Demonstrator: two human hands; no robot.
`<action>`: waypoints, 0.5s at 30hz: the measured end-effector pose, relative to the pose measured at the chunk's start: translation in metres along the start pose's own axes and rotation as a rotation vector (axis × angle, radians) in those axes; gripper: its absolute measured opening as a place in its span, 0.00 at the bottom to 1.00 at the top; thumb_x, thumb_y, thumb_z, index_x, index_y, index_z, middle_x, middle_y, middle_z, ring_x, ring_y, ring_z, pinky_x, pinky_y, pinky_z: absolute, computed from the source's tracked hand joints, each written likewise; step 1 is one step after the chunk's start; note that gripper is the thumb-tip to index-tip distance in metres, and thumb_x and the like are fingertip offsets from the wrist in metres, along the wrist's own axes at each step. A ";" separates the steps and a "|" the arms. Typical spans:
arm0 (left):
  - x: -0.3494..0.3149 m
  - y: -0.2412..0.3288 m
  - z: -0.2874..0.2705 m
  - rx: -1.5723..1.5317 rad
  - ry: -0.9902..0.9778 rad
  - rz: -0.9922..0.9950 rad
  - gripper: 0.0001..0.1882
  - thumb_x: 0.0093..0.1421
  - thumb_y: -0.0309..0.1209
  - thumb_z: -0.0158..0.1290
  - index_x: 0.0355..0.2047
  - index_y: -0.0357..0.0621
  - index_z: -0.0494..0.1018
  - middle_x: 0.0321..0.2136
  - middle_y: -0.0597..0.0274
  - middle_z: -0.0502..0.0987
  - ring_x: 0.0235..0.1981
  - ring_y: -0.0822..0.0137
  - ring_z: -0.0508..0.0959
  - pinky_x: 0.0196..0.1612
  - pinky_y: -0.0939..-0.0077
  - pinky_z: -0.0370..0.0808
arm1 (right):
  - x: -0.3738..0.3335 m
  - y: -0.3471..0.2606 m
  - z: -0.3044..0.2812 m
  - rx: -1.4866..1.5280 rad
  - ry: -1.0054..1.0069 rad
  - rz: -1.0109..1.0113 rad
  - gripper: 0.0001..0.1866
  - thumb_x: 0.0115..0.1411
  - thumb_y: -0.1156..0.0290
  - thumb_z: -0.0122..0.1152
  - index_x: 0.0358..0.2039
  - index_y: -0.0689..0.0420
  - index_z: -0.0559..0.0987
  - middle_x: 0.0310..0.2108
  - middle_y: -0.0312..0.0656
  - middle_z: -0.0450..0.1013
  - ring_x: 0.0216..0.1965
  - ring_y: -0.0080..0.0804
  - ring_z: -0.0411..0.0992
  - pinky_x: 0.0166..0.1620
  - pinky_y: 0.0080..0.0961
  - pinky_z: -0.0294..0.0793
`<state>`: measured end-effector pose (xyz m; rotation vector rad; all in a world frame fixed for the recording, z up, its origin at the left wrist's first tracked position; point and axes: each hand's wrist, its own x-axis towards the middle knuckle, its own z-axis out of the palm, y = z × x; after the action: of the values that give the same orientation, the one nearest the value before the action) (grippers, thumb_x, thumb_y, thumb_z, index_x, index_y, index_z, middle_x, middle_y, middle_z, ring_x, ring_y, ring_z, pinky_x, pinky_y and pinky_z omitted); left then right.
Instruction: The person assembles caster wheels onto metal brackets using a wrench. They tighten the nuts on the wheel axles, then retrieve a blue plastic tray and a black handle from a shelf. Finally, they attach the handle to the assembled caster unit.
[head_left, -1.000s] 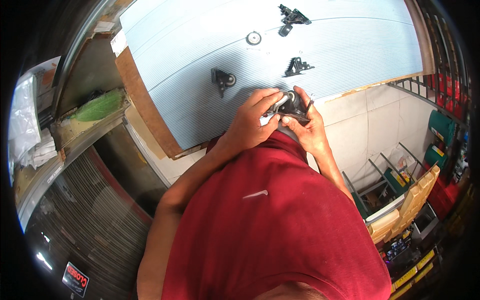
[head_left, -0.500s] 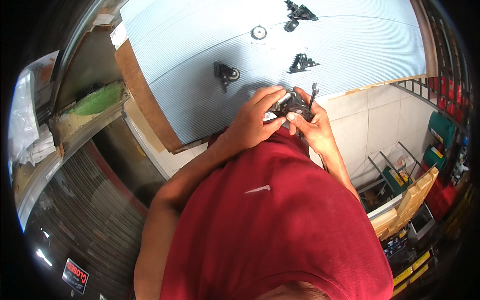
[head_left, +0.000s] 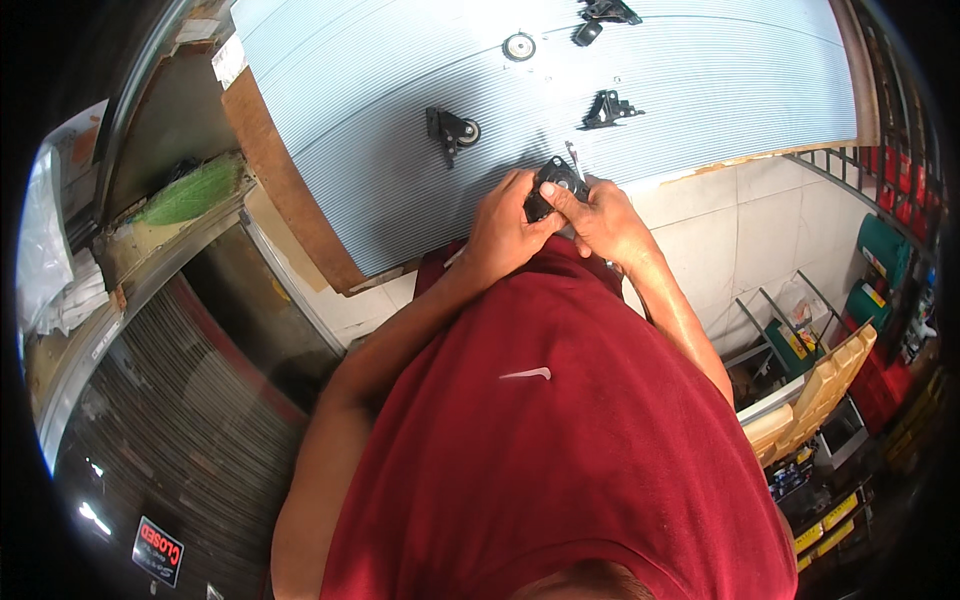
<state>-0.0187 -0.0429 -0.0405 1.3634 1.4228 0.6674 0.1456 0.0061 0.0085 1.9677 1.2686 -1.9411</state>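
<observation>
Near the front edge of the table, my two hands meet around a black caster bracket (head_left: 545, 205) with a flat mounting plate. My left hand (head_left: 508, 228) grips its left side, fingers curled round it. The thumb of my right hand (head_left: 606, 226) presses on the plate's face. Beside the right fingers a slim metal tool (head_left: 573, 158), possibly a wrench, sticks up; its lower part is hidden. On the table lie a black caster (head_left: 455, 134) with its wheel, a loose wheel (head_left: 519, 46), a black bracket (head_left: 610, 110), and black caster parts (head_left: 602, 14) farther back.
The table top (head_left: 350, 150) is pale blue and ribbed, with a brown wooden edge (head_left: 290, 190). Tiny pieces lie near the loose wheel. To the right are a dark metal railing (head_left: 830, 172), green containers (head_left: 880, 250) and a yellowish panel (head_left: 825, 395). A folding shutter (head_left: 170, 430) stands left.
The bracket has turned in my hands, so its plate now faces up. The slim tool has shifted left, and my right thumb has moved onto the plate.
</observation>
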 end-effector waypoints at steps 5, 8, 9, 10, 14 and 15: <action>0.002 -0.004 -0.002 -0.222 -0.022 -0.035 0.19 0.53 0.29 0.65 0.44 0.38 0.75 0.35 0.55 0.80 0.34 0.61 0.80 0.36 0.69 0.75 | -0.002 0.007 -0.003 0.236 -0.084 -0.139 0.25 0.60 0.50 0.69 0.34 0.64 0.79 0.15 0.35 0.70 0.11 0.18 0.63 0.16 0.19 0.60; 0.006 -0.008 -0.002 -0.454 -0.054 -0.115 0.17 0.56 0.29 0.64 0.45 0.40 0.76 0.33 0.62 0.81 0.32 0.71 0.78 0.36 0.74 0.74 | -0.006 0.014 -0.003 0.403 -0.088 -0.188 0.22 0.60 0.59 0.70 0.43 0.66 0.79 0.18 0.34 0.72 0.13 0.17 0.63 0.17 0.17 0.60; 0.007 -0.009 -0.002 -0.540 -0.064 -0.138 0.17 0.57 0.29 0.64 0.46 0.40 0.76 0.32 0.65 0.81 0.31 0.74 0.77 0.36 0.76 0.73 | -0.006 0.019 -0.001 0.486 -0.078 -0.195 0.21 0.60 0.61 0.70 0.45 0.66 0.78 0.19 0.34 0.73 0.13 0.16 0.63 0.17 0.16 0.60; 0.009 -0.012 -0.009 -0.514 -0.149 -0.205 0.15 0.59 0.28 0.63 0.46 0.40 0.77 0.31 0.69 0.79 0.32 0.78 0.75 0.36 0.79 0.73 | -0.005 0.023 0.001 0.569 -0.067 -0.201 0.21 0.60 0.64 0.70 0.47 0.66 0.77 0.20 0.35 0.73 0.14 0.15 0.62 0.17 0.15 0.59; 0.014 -0.002 -0.028 -0.692 -0.310 -0.378 0.11 0.62 0.27 0.59 0.45 0.43 0.75 0.32 0.72 0.78 0.31 0.82 0.75 0.30 0.86 0.69 | 0.002 0.030 0.010 0.556 0.066 -0.284 0.19 0.63 0.66 0.67 0.48 0.65 0.77 0.22 0.35 0.75 0.14 0.13 0.61 0.18 0.14 0.58; 0.017 0.001 -0.033 -0.698 -0.333 -0.396 0.11 0.62 0.28 0.59 0.45 0.43 0.75 0.32 0.72 0.78 0.31 0.82 0.74 0.29 0.87 0.68 | 0.003 0.028 0.011 0.542 0.080 -0.290 0.18 0.63 0.66 0.67 0.47 0.65 0.77 0.22 0.35 0.75 0.14 0.13 0.61 0.18 0.14 0.58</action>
<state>-0.0459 -0.0184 -0.0328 0.5863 1.0058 0.5628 0.1534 -0.0172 -0.0086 2.2058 1.1906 -2.5970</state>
